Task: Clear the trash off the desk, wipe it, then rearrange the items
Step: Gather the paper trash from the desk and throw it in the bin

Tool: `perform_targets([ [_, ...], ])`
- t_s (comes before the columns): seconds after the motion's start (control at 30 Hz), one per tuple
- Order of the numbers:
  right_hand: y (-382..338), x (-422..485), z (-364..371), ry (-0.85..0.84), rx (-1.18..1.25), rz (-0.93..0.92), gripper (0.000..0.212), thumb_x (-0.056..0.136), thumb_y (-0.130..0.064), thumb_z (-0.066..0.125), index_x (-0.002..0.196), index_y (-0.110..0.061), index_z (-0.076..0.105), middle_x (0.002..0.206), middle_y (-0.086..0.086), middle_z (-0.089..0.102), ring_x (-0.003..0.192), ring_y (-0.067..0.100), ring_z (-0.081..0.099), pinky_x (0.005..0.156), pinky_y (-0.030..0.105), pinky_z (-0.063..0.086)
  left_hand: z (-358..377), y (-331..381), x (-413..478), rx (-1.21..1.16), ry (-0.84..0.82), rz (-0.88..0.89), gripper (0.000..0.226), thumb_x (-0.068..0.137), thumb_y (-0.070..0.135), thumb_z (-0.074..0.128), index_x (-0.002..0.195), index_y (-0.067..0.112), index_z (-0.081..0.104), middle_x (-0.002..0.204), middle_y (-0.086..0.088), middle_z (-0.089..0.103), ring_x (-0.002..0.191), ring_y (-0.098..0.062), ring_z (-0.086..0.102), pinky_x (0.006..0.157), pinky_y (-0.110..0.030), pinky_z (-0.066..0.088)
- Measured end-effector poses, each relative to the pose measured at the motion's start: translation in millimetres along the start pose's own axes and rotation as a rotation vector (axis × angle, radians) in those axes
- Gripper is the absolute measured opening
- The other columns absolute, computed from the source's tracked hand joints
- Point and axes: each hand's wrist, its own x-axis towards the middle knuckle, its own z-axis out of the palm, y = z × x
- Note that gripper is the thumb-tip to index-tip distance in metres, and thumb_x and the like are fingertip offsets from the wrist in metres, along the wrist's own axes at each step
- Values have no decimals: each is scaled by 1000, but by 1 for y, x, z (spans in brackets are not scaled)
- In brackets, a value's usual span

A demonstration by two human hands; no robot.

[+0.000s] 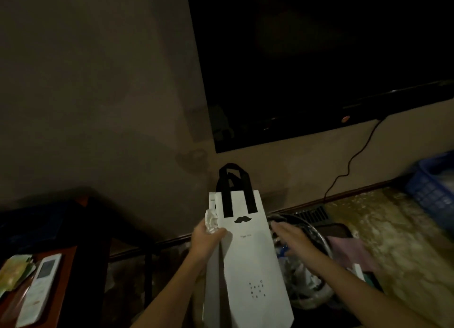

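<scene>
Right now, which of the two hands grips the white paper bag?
The left hand, pinching the bag and a crumpled tissue; the right hand has straight fingers.

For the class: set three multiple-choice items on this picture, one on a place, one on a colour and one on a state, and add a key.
1. The remote lies: A left of the paper bag; B right of it; C inside it.
2. The bag's handles are: A white; B black; C blue.
3. The left hand: A hangs empty; B lies flat; C grips the bag and a crumpled tissue.
Key: 1 A, it lies on the side table at far left; 2 B, the straps show dark against the white paper; 3 C, its fingers curl round both.
</scene>
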Motion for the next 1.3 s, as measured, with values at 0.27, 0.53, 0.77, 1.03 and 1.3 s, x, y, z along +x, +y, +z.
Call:
perform_targets([
  [0.27, -9, -15, -6, -181, 40, 72, 26, 88, -21, 66, 112, -15, 58, 115, 3, 65, 104, 21, 63, 92, 39, 52, 15, 15, 3, -8, -79, 14, 17, 86, 8, 69, 101, 9, 64, 94, -7, 71, 82, -16, 68, 62, -19, 54],
  [0.53, -7, -27, -81, 140, 184, 21, 6, 93, -8, 58, 92, -2, 57, 96, 22, 66, 91, 39, 64, 83, 52, 51, 19, 14, 19, 171, 49, 125, 16, 87, 16, 69, 99, 6, 65, 83, -4, 65, 83, -20, 61, 66, -24, 46],
  [0.77, 5, -38, -124, 445, 508, -225, 26, 92, -5, 56, 118, -8, 54, 113, 11, 67, 104, 31, 65, 88, 52, 51, 10, 8, 31, 139, 165, 146, 14, 90, 15, 65, 101, 7, 62, 89, -8, 62, 87, -24, 59, 72, -29, 42],
  [1.03, 18, -35, -61, 493, -1, -283, 18, 93, -4, 55, 85, -18, 47, 76, -6, 52, 73, 14, 55, 54, 10, 41, 17, 7, 27, 80, 156, 164, 8, 91, 16, 64, 95, 15, 57, 83, 1, 59, 79, -14, 56, 62, -21, 41],
  [1.3, 46, -16, -67, 514, -262, -140, 20, 96, -11, 52, 79, -4, 60, 69, 17, 61, 63, 32, 58, 55, 36, 43, 12, -4, 29, 68, 172, 158, 7, 91, 17, 64, 96, 15, 61, 90, -3, 64, 81, -11, 59, 63, -20, 43],
])
